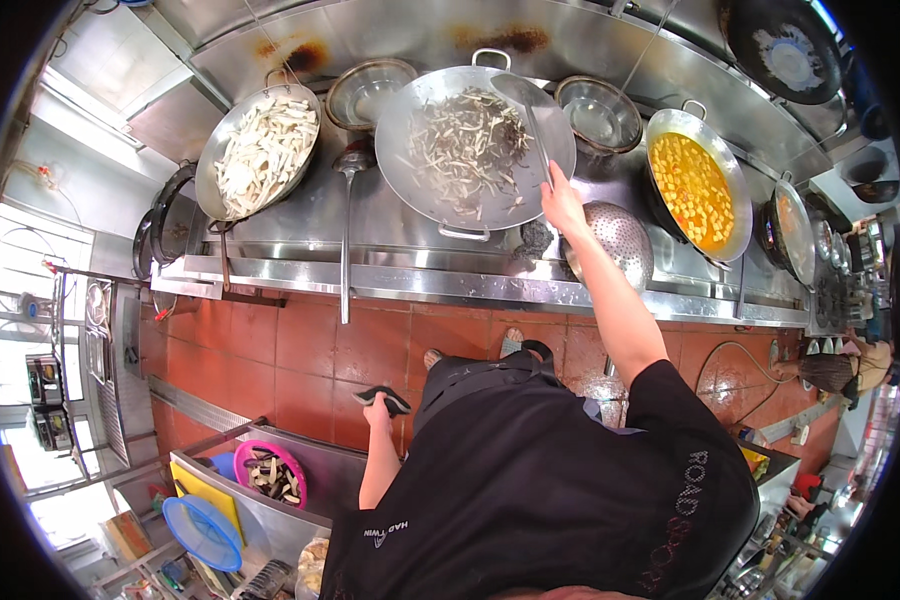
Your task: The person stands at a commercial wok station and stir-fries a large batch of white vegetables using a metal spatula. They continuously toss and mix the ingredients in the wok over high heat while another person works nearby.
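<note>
My right hand grips the handle of a metal wok ladle, whose broad head lies at the upper right inside a large wok. Dark and pale cooked strips spread over the middle of that wok. Down at my side, away from the range, my left hand is closed around a folded dark cloth or pad. A perforated metal strainer lies on the steel counter beneath my right forearm, and a dark scouring pad sits left of it.
Left on the range are a pan of pale strips and a long-handled ladle. A wok of yellow cubes in sauce stands right. Metal bowls flank the large wok. Behind me is a pink basket. Another person is far right.
</note>
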The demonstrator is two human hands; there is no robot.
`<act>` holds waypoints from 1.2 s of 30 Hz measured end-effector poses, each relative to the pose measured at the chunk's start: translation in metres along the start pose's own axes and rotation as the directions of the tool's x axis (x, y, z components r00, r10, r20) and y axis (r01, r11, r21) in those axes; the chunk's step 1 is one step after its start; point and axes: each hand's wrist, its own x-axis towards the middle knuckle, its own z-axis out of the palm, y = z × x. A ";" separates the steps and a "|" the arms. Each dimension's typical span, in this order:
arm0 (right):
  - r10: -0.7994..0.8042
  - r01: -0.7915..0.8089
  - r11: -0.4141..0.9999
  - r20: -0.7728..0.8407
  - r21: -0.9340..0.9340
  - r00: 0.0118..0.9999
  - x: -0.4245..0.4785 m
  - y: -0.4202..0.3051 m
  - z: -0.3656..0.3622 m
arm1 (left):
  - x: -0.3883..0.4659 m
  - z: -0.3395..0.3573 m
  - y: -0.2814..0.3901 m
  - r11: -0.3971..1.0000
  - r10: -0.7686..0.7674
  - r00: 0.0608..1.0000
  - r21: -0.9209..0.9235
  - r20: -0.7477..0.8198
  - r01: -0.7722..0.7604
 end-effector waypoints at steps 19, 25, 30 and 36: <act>-0.335 0.461 0.857 0.434 -0.228 0.837 -0.056 -0.008 -0.171 | 0.000 0.008 0.002 0.997 -0.021 1.000 0.072 0.016 0.020; -0.143 0.187 0.958 0.202 -0.219 0.969 -0.007 0.002 -0.122 | -0.002 0.034 0.030 0.998 0.069 0.996 0.004 0.062 -0.069; 0.138 -0.180 0.968 0.225 0.175 0.964 -0.015 0.034 -0.026 | -0.002 0.031 0.024 0.998 0.061 0.998 0.016 0.004 -0.061; -0.030 -0.007 0.993 0.314 0.116 0.949 -0.116 -0.005 -0.040 | 0.023 -0.011 -0.035 0.994 0.012 0.999 0.105 0.041 -0.016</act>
